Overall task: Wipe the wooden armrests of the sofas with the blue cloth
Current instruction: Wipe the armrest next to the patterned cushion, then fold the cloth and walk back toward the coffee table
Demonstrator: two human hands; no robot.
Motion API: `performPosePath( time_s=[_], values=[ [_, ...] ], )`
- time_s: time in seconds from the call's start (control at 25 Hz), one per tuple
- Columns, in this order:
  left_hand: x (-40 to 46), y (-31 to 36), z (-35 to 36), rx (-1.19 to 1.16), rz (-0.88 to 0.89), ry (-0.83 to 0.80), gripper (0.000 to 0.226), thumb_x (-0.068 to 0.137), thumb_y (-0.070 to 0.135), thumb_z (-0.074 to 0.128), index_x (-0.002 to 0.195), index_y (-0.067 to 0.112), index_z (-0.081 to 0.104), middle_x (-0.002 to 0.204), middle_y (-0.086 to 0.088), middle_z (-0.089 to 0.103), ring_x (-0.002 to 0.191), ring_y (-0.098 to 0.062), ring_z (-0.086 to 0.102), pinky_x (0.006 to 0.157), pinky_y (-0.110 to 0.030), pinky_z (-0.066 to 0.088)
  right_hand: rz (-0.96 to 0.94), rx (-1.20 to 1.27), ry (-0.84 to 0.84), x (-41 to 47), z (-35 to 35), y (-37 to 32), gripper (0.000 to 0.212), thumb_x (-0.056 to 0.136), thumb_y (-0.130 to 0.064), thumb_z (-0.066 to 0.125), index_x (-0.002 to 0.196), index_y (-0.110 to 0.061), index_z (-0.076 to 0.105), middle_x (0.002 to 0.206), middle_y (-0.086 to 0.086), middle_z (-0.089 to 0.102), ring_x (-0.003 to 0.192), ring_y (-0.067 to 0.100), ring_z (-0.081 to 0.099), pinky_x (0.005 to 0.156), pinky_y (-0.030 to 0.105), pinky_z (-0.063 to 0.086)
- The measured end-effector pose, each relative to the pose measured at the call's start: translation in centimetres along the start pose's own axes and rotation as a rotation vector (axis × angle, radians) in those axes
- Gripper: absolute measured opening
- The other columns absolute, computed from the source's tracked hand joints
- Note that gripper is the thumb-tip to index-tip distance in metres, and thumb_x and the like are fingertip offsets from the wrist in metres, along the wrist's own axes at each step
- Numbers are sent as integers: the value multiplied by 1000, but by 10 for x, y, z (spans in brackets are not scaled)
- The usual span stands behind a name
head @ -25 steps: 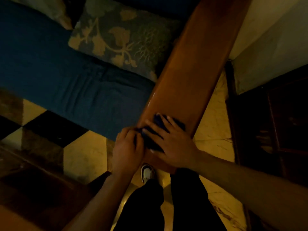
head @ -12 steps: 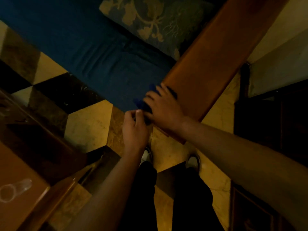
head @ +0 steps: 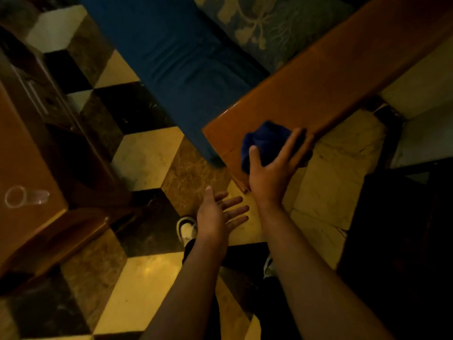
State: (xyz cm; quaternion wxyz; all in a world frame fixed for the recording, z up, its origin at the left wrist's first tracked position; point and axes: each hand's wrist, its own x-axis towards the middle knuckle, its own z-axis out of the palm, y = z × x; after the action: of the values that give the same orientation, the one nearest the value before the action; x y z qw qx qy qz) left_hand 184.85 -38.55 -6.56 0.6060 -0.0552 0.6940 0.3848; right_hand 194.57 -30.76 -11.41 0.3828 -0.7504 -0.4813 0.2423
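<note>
A wide wooden armrest (head: pixel 318 77) runs from the centre up to the top right, beside the sofa's blue seat cushion (head: pixel 186 60). A bunched blue cloth (head: pixel 262 141) lies on the armrest's near end. My right hand (head: pixel 272 170) cups the cloth, thumb on its left side and fingers around its right side. My left hand (head: pixel 218 217) hovers lower, over the floor, palm up with fingers spread and nothing in it.
A patterned pillow (head: pixel 264 23) leans at the top next to the armrest. A wooden table (head: pixel 22 153) with a clear plastic cup (head: pixel 24 196) stands at the left. Dark furniture (head: pixel 402 229) fills the right. Checkered tiles (head: pixel 144 158) and my shoes lie below.
My left hand let go of the cloth and dropped away from the armrest, opening palm up. My right hand turned to cup the bunched cloth. The view shifted back from the sofa.
</note>
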Motion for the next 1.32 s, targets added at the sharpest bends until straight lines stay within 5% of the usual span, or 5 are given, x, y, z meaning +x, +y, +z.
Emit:
performPosePath(
  time_s=[0.24, 0.52, 0.64, 0.84, 1.32],
  values=[
    [-22, -29, -50, -36, 14, 139, 55, 107, 53, 30, 106, 11, 66, 91, -16, 78, 75, -29, 76, 66, -40, 60, 790, 732, 210, -31, 20, -32, 76, 86, -38, 81, 149, -15, 44, 140, 6, 62, 125, 21, 63, 103, 33, 54],
    [-18, -19, -136, -93, -14, 182, 57, 109, 48, 30, 107, 4, 65, 93, -19, 70, 80, -32, 67, 74, -43, 54, 995, 1043, -40, -71, 15, -39, 40, 90, -40, 76, 107, -9, 57, 102, 9, 65, 74, 21, 76, 68, 32, 63],
    [-25, 2, -170, -136, -15, 142, 51, 108, 46, 34, 112, 5, 64, 104, -19, 68, 97, -35, 67, 87, -49, 54, 948, 802, -312, -128, 21, -55, 39, 97, -29, 70, 121, 0, 58, 93, 14, 69, 65, 24, 71, 66, 39, 60],
    [-45, 27, -254, -122, 135, 43, 53, 103, 55, 44, 129, 12, 63, 127, -15, 66, 117, -32, 64, 104, -52, 50, 623, 385, -938, -228, 50, -120, 31, 89, -35, 74, 118, -28, 66, 116, 8, 75, 107, 29, 72, 97, 49, 58],
    [-156, 33, -552, -558, 365, 348, 26, 74, 17, 74, 98, 10, 65, 99, -16, 70, 93, -30, 68, 91, -54, 55, 194, 185, -1567, -483, 125, -303, 34, 92, -6, 63, 114, -31, 68, 102, -1, 79, 92, 19, 77, 70, 26, 61]
  ],
)
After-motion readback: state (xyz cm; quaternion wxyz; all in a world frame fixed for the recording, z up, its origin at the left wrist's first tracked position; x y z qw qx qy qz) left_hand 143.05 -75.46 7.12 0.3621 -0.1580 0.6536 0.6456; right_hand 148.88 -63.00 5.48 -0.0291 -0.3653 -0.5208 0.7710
